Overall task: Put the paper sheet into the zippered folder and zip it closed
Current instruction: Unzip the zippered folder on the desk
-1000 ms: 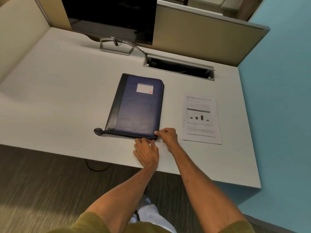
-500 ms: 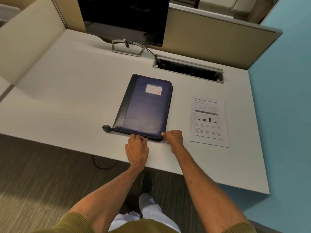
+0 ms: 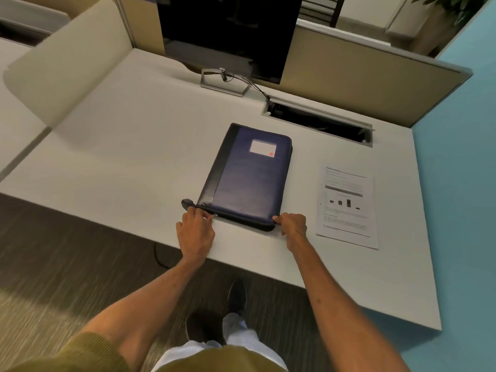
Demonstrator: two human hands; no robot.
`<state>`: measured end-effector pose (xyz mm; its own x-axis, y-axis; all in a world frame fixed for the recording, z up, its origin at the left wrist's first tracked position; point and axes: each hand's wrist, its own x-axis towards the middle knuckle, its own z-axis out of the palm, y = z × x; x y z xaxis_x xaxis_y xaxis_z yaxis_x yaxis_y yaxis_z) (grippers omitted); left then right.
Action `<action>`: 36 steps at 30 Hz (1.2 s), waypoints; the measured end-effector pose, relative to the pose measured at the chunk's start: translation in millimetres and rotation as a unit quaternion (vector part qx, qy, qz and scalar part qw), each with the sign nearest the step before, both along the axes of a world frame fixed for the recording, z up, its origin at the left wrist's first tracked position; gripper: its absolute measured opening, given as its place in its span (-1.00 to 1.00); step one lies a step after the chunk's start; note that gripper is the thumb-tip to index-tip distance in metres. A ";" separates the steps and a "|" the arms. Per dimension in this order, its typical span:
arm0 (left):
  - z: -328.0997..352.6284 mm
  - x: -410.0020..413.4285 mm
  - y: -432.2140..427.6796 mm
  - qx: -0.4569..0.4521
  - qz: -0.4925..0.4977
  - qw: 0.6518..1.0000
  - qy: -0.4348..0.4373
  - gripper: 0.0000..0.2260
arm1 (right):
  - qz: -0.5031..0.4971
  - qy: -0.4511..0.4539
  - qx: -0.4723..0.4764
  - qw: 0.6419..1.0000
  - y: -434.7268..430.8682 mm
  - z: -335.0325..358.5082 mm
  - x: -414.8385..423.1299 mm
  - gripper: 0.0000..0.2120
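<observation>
A dark blue zippered folder (image 3: pixel 249 178) with a black spine strip and a white label lies flat and closed on the white desk (image 3: pixel 120 157). My left hand (image 3: pixel 195 232) pinches a small metal zipper pull at the folder's near left corner. At the near right corner my right hand (image 3: pixel 292 226) grips the folder's edge. The printed paper sheet (image 3: pixel 346 208), with a small bar chart, lies flat on the desk to the right of the folder, apart from both hands.
A black monitor (image 3: pixel 228 36) on a metal stand is at the back of the desk. A cable slot (image 3: pixel 316 122) with a raised lid opens behind the folder. Beige partition panels (image 3: pixel 362 84) close off the back and left. My shoes (image 3: pixel 236 294) are under the desk edge.
My left hand has slid left along the folder's near edge, from near the right corner to the left corner, holding the zipper pull. My right hand stays at the right corner.
</observation>
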<state>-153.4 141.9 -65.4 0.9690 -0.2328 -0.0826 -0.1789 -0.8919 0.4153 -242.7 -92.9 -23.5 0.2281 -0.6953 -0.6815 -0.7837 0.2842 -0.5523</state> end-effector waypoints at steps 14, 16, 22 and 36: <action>18.6 46.5 37.2 0.077 -0.129 0.988 -0.025 -0.76 | -0.058 -0.032 0.001 0.998 6.3 18.0 0.3 -0.74; 20.7 49.1 43.9 0.080 -0.144 0.986 -0.026 -0.77 | -0.065 -0.032 -0.005 0.997 5.5 18.8 0.0 -0.75; 20.0 62.6 65.6 0.110 -0.166 0.980 -0.027 -0.75 | -0.066 -0.037 -0.018 0.997 2.1 19.4 0.4 -0.76; 28.9 48.3 26.9 -0.047 -0.307 0.950 -0.021 -0.29 | -0.117 -0.082 -0.149 0.978 17.2 52.2 4.4 -0.75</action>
<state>-105.2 168.8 -36.5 0.6506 -0.7594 0.0035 -0.6717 -0.5732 0.4693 -238.3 -75.7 28.7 0.1278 -0.9041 -0.4077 -0.6101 0.2524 -0.7511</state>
